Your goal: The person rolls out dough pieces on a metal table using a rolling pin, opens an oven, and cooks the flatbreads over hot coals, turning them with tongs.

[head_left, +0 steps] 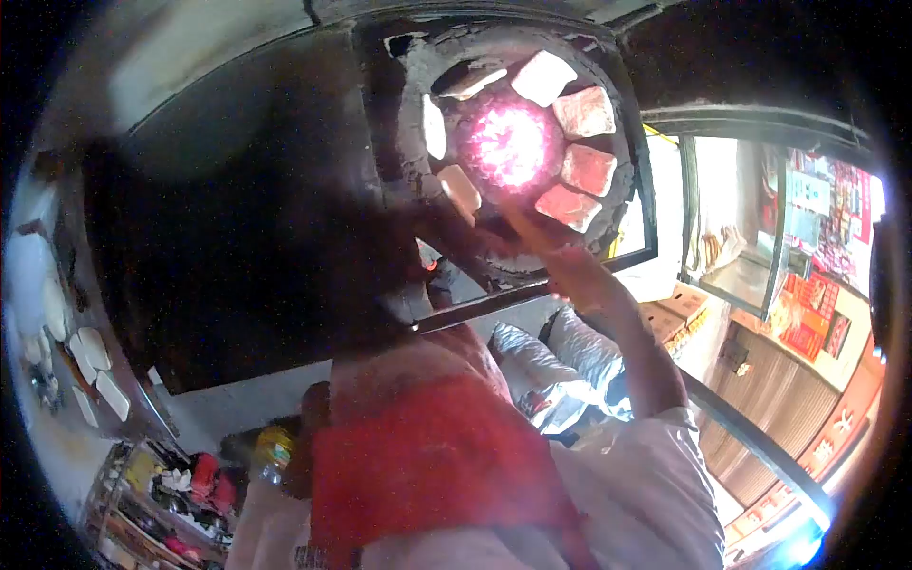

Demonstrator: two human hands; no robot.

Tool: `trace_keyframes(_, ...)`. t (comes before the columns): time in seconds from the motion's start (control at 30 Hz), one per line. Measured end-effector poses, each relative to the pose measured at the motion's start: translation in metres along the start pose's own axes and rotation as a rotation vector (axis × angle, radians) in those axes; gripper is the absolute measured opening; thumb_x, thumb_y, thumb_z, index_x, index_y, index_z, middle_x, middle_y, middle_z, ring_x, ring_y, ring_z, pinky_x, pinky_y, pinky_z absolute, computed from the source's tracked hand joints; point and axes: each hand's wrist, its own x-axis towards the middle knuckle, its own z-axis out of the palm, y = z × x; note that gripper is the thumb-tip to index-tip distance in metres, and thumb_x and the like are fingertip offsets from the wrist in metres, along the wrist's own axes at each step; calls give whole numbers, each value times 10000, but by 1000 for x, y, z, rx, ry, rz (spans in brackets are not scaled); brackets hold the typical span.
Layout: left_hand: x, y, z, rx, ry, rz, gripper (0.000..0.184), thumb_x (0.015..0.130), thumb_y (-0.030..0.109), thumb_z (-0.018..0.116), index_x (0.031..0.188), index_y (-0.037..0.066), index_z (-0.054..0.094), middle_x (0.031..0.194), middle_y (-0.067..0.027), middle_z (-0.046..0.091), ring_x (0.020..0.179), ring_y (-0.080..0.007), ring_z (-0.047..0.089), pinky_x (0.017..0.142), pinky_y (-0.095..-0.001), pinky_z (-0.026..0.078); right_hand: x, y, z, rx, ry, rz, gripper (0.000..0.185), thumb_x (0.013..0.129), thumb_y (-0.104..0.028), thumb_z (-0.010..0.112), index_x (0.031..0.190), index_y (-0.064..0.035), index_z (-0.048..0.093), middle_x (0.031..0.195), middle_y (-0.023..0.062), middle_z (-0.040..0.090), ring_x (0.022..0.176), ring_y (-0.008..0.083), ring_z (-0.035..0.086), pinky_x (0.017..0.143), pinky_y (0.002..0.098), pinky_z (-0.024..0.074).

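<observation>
My right hand reaches over the near rim of a round, dark oven mouth. Its fingers point in towards the glow and are smeared, so I cannot tell whether they hold anything. Around the inner wall sit several flat pieces of dough, pale ones such as the flatbread on the left and a pinkish-lit flatbread on the right. The flatbread at the lower right is nearest to my hand. Bright pink fire glows in the middle. My left hand does not show; a dark shape beside my apron may be that arm.
A broad dark worktop spreads left of the oven. Pale dough pieces lie at the far left. Stuffed silvery bags stand below the oven, near cardboard boxes. A glass-paned window opens at the right.
</observation>
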Motion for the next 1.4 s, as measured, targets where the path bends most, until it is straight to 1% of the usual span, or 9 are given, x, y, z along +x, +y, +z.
trace_keyframes(0.5,-2,15,-13,515,44,355,340,1028,332,552,1220,82,679,1092,-159,743,872,-306,731,737,-464,595,129,101,-38,841,-171,-360,416,918,-202,739,1303,-80,636,1043,77,693,888,135,643,657,295,536)
trace_keyframes(0.57,-8,15,-11,732,119,689,339,1028,331,552,1218,81,681,1091,-159,744,870,-305,732,736,-461,595,152,69,-50,235,123,207,445,904,-221,731,1298,-48,618,1022,126,705,900,225,664,750,345,550)
trace_keyframes(0.6,-5,11,-11,788,145,767,338,1028,330,552,1217,81,682,1091,-159,745,868,-305,732,735,-460,596,162,45,-59,-433,227,-1,512,875,-174,714,1350,-36,578,1015,167,716,878,327,679,795,426,553)
trace_keyframes(0.7,19,-5,-4,818,-10,189,272,999,265,587,1138,67,711,1006,-140,757,827,-283,734,721,-423,589,211,87,-67,-605,562,-623,817,839,-30,661,1596,-218,415,852,75,699,615,133,563,565,307,489)
trace_keyframes(0.73,11,-9,0,812,-10,184,272,999,265,587,1138,67,711,1006,-140,757,827,-283,734,721,-423,589,212,86,-78,-613,365,-463,1023,828,5,640,1683,-250,139,896,93,724,598,156,528,565,321,486)
trace_keyframes(0.8,-26,15,15,-287,42,-186,280,981,275,607,1129,62,712,950,-124,756,845,-278,733,743,-423,579,206,36,-86,-574,248,-265,901,816,-60,677,1614,-140,268,993,145,718,737,257,611,679,397,525)
trace_keyframes(0.83,-32,16,18,-387,53,-216,279,982,273,607,1131,61,711,957,-124,755,851,-277,732,747,-422,579,205,22,-86,-532,139,-61,813,803,-124,715,1545,-30,397,1090,197,713,876,357,693,793,472,564)
trace_keyframes(0.87,-34,12,20,-328,51,-189,278,983,271,608,1133,61,711,963,-125,754,856,-275,731,751,-421,578,210,20,-81,-559,266,-301,907,784,-134,733,1595,-79,330,1115,199,715,876,343,698,790,467,573)
trace_keyframes(1.4,-20,5,38,-189,31,-105,266,996,239,614,1169,56,700,1066,-133,733,944,-256,714,813,-403,568,183,-89,-70,-646,224,-195,1151,781,64,640,1683,-254,1,616,34,603,483,152,539,529,316,519)
